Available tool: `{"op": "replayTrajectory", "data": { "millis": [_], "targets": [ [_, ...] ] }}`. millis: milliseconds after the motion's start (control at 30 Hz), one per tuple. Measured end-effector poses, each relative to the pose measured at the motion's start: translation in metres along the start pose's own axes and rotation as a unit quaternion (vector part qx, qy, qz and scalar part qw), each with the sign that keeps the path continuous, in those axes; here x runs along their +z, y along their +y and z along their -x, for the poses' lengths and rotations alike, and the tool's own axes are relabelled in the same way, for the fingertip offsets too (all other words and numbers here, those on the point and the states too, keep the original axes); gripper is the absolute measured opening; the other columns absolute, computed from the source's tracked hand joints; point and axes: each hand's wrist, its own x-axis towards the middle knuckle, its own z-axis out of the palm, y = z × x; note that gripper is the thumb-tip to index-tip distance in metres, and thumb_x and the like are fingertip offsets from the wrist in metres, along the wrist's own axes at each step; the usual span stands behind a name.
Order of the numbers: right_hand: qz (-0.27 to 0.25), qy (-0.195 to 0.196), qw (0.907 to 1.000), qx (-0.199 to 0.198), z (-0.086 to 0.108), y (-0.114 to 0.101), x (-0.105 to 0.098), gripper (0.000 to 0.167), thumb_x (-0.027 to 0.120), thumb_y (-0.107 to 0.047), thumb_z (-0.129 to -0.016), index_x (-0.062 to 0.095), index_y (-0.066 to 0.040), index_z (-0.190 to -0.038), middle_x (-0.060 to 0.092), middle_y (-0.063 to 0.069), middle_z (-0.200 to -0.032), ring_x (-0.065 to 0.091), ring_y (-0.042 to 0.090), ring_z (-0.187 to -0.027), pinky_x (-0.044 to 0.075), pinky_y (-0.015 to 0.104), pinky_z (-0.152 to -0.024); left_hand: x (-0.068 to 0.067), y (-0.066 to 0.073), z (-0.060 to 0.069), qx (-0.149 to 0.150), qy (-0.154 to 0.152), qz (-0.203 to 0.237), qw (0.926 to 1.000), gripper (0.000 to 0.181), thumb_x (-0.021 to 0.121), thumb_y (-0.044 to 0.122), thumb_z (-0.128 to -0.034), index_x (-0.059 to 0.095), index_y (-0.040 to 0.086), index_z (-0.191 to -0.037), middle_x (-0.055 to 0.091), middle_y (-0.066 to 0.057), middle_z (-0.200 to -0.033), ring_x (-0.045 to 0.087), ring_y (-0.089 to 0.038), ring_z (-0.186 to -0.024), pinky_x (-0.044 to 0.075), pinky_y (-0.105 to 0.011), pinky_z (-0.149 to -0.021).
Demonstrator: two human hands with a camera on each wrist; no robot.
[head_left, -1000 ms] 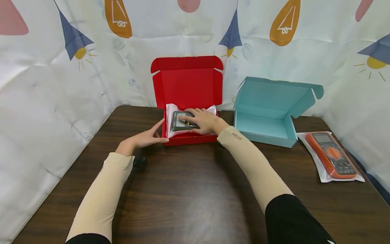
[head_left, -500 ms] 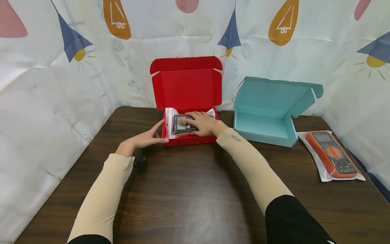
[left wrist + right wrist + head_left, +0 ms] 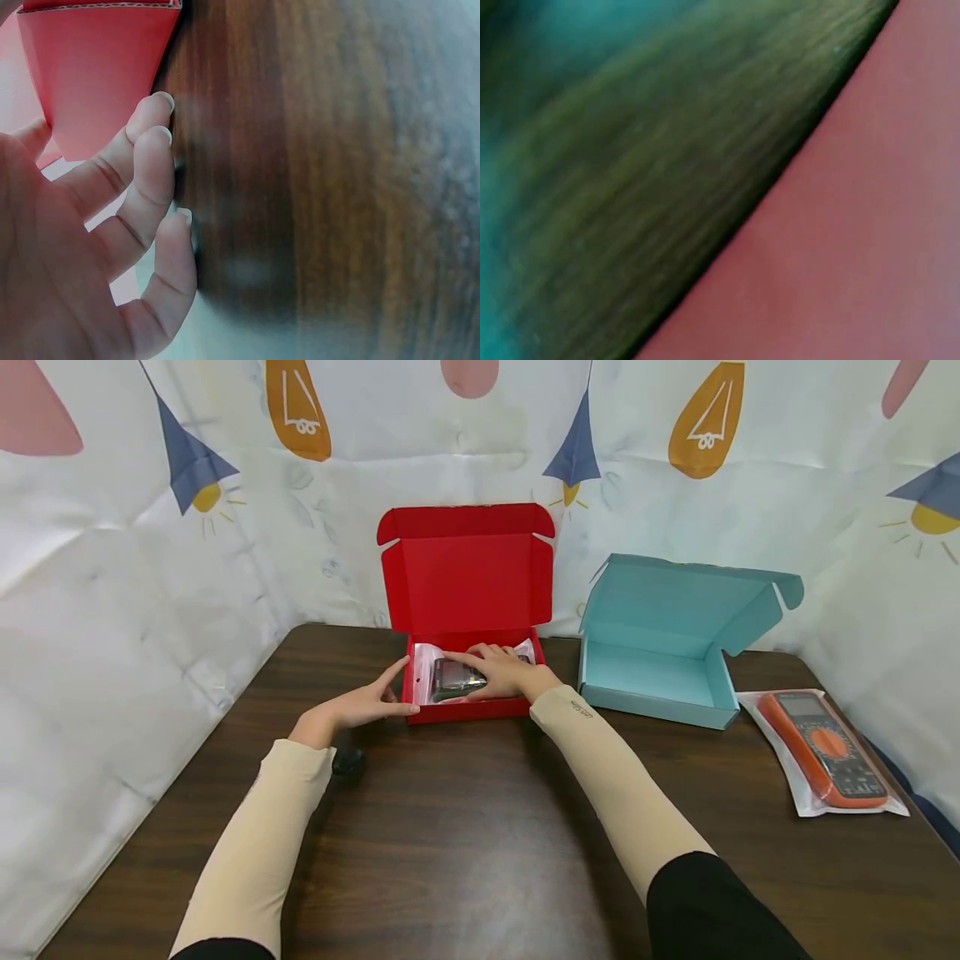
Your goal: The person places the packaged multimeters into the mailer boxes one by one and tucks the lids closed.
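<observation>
A dark handheld meter with a screen [image 3: 453, 678] lies in a clear-and-white plastic bag [image 3: 424, 670] inside the open red box [image 3: 468, 713]. My right hand [image 3: 512, 673] grips the meter from above, thumb on the near side and fingers across the far side, covering its right part. At the box's front left corner, my left hand [image 3: 358, 703] touches the outside with extended index finger and thumb. In the left wrist view, the other fingers [image 3: 154, 169] bend loosely beside the red wall [image 3: 97, 75]. The right wrist view shows only a red box surface [image 3: 855, 225], blurred.
A teal box [image 3: 652, 681] stands open right of the red one. Farther right, an orange multimeter [image 3: 828, 747] in a plastic bag lies near the edge of the dark wooden table [image 3: 457, 827]. A patterned white curtain [image 3: 465, 452] hangs behind the boxes.
The bagged meter has sunk lower into the red box, with my right hand moving down along with it. My left hand keeps its place at the box's corner.
</observation>
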Motion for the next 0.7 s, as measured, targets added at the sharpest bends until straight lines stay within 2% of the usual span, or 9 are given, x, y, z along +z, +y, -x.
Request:
{"op": "replayTrajectory", "data": {
  "millis": [167,233,367,467,500,533,633,700],
  "targets": [
    [0.01,0.009,0.9999,-0.001,0.001,0.002,0.001,0.103,0.078,-0.05,-0.085,0.014,-0.039,-0.165,0.035,0.007,-0.157,0.035,0.025,-0.14,0.026,0.049,-0.118,-0.003,-0.004,-0.004,0.013,-0.008,0.001,0.9999,0.109,0.07,0.047,-0.0917,-0.007,0.021,-0.165,0.051,-0.02,-0.121,0.053,-0.033,-0.107,0.05,-0.042,-0.088],
    [0.014,0.011,0.9998,0.001,0.002,0.002,-0.001,0.103,0.078,-0.05,-0.085,0.014,-0.039,-0.165,0.033,0.007,-0.159,0.034,0.025,-0.141,0.026,0.049,-0.118,-0.005,-0.017,-0.014,0.017,-0.006,0.001,0.9998,0.112,0.072,0.051,-0.089,-0.006,0.026,-0.165,0.051,-0.018,-0.12,0.054,-0.032,-0.106,0.052,-0.041,-0.086],
    [0.02,0.011,0.9997,0.005,0.002,0.001,-0.003,0.106,0.08,-0.051,-0.083,0.013,-0.04,-0.165,0.025,0.005,-0.164,0.029,0.025,-0.145,0.025,0.048,-0.12,-0.008,-0.058,-0.042,0.016,-0.007,0.014,0.9998,0.116,0.077,0.059,-0.0827,-0.004,0.042,-0.163,0.052,-0.012,-0.12,0.055,-0.028,-0.105,0.053,-0.038,-0.081],
    [0.021,0.012,0.9997,0.002,0.003,0.0,-0.004,0.107,0.08,-0.051,-0.082,0.013,-0.04,-0.165,0.021,0.004,-0.167,0.026,0.026,-0.148,0.023,0.049,-0.121,-0.008,-0.073,-0.053,0.015,-0.01,0.021,0.9996,0.117,0.078,0.059,-0.0816,-0.005,0.045,-0.162,0.052,-0.013,-0.122,0.055,-0.03,-0.106,0.054,-0.041,-0.082],
    [0.022,0.013,0.9997,0.001,0.003,0.0,-0.005,0.107,0.08,-0.051,-0.082,0.012,-0.04,-0.165,0.02,0.004,-0.167,0.026,0.026,-0.148,0.022,0.049,-0.121,-0.008,-0.075,-0.053,0.014,-0.008,0.022,0.9996,0.118,0.079,0.06,-0.0807,-0.005,0.045,-0.162,0.052,-0.014,-0.123,0.055,-0.031,-0.107,0.054,-0.041,-0.083],
    [0.023,0.014,0.9996,-0.001,0.003,0.0,-0.004,0.108,0.08,-0.052,-0.082,0.012,-0.04,-0.165,0.02,0.005,-0.167,0.025,0.027,-0.148,0.022,0.049,-0.121,-0.008,-0.074,-0.053,0.012,-0.009,0.025,0.9996,0.118,0.079,0.059,-0.081,-0.005,0.045,-0.162,0.052,-0.013,-0.123,0.055,-0.031,-0.107,0.054,-0.042,-0.084],
    [0.023,0.016,0.9996,-0.001,0.004,-0.001,-0.004,0.107,0.081,-0.051,-0.082,0.013,-0.039,-0.165,0.02,0.004,-0.167,0.026,0.027,-0.148,0.023,0.048,-0.121,-0.007,-0.054,-0.038,0.014,-0.011,0.015,0.9997,0.117,0.077,0.056,-0.0849,-0.007,0.036,-0.164,0.051,-0.015,-0.123,0.055,-0.03,-0.106,0.053,-0.041,-0.084],
    [0.021,0.02,0.9996,-0.006,0.005,-0.002,-0.004,0.106,0.081,-0.049,-0.082,0.017,-0.037,-0.165,0.02,0.005,-0.168,0.026,0.027,-0.148,0.024,0.05,-0.121,-0.005,-0.031,-0.022,0.011,-0.011,0.009,0.9998,0.115,0.074,0.052,-0.088,-0.007,0.027,-0.165,0.051,-0.016,-0.121,0.054,-0.03,-0.106,0.052,-0.04,-0.085]
  ]
}}
